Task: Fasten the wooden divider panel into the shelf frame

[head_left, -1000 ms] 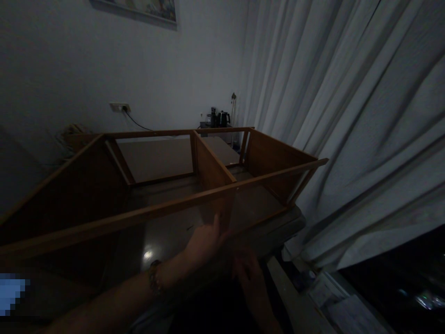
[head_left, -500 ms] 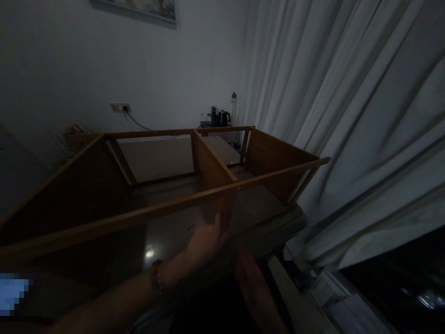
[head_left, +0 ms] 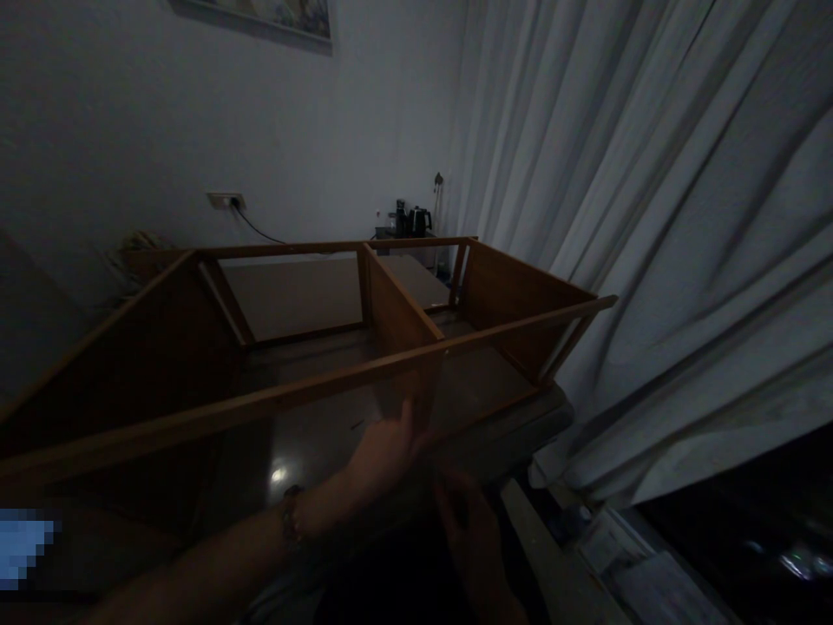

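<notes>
A brown wooden cabinet frame (head_left: pixel 364 373) lies on its back on a table, with a middle divider (head_left: pixel 396 312) splitting it in two bays. My left hand (head_left: pixel 383 451) reaches under the near front rail at the foot of the divider, thumb raised against the board; its fingers are hidden in the dark. A bracelet sits on that wrist (head_left: pixel 290 521). My right hand (head_left: pixel 468 529) is lower and to the right, below the frame's near edge, with fingers curled; I cannot make out anything in them.
White curtains (head_left: pixel 651 217) hang close along the right. A wall socket with a cable (head_left: pixel 225 201) is on the far wall. A kettle (head_left: pixel 416 221) stands on a small stand in the corner. Papers (head_left: pixel 625 564) lie on the floor at lower right.
My right hand dropped out of sight for a moment and has come back up beside the frame's near edge. My left hand has stayed at the divider's foot.
</notes>
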A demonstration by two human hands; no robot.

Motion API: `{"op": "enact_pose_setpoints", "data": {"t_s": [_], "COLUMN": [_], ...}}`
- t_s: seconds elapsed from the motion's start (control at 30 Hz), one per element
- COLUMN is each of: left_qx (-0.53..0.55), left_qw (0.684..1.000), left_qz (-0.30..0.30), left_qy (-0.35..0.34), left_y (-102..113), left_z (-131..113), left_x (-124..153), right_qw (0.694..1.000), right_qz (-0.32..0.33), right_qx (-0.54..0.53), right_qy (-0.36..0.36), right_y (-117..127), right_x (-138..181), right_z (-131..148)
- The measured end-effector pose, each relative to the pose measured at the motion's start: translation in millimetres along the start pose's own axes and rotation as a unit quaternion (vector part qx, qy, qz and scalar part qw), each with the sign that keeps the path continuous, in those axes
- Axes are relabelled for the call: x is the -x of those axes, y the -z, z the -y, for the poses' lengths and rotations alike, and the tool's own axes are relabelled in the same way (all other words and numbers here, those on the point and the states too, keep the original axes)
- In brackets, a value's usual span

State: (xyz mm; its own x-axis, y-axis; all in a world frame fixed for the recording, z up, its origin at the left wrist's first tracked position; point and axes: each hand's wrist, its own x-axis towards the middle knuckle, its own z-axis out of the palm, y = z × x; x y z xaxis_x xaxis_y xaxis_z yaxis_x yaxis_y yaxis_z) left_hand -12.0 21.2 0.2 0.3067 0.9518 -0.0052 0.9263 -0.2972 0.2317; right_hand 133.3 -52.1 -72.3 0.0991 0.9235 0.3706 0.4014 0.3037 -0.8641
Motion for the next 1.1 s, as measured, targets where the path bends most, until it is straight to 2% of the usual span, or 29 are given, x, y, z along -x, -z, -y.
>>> {"op": "enact_pose_setpoints", "data": {"t_s": [0.1,0.2,0.27,0.43,0.47,0.53,0.6,0.67,0.73,0.8,0.87,0.97,1.1], "left_qx": [-0.004,0.007,0.009,0.003,0.005,0.005,-0.002,-0.005,-0.002,-0.001,-0.004,-0.014,-0.019], "left_qw": [1.0,1.0,1.0,1.0,1.0,1.0,1.0,1.0,1.0,1.0,1.0,1.0,1.0], "left_qz": [-0.003,0.001,0.012,0.024,0.019,0.006,-0.002,-0.001,-0.002,-0.004,0.0,0.006,0.005], "left_qy": [0.005,0.006,0.009,0.009,0.007,0.003,-0.001,-0.002,0.0,0.0,-0.001,0.007,0.007], "left_y": [0,2,5,8,7,5,2,0,-2,-2,-1,-2,-2], "left_z": [0,-1,-2,-4,-3,-2,-1,0,1,1,1,1,1], "left_x": [0,1,1,2,2,2,1,0,0,0,0,0,-1], "right_qw": [0.991,0.956,0.916,0.782,0.765,0.753,0.765,0.798,0.855,0.922,0.97,0.995,0.996], "right_qz": [0.017,0.034,0.025,-0.016,-0.016,-0.007,0.019,0.042,0.042,0.031,0.034,0.056,0.08], "right_qx": [-0.094,-0.223,-0.314,-0.519,-0.536,-0.544,-0.53,-0.497,-0.428,-0.312,-0.182,-0.056,-0.032], "right_qy": [-0.092,-0.19,-0.249,-0.346,-0.356,-0.37,-0.366,-0.339,-0.291,-0.227,-0.155,-0.062,-0.017], "right_y": [2,1,-2,-7,-6,-4,-3,-4,-6,-7,-7,-6,-5], "right_x": [-6,-11,-11,-6,-4,-2,-2,-4,-6,-6,-4,0,4], "right_z": [11,15,11,-2,-2,0,3,6,9,10,11,9,5]}}
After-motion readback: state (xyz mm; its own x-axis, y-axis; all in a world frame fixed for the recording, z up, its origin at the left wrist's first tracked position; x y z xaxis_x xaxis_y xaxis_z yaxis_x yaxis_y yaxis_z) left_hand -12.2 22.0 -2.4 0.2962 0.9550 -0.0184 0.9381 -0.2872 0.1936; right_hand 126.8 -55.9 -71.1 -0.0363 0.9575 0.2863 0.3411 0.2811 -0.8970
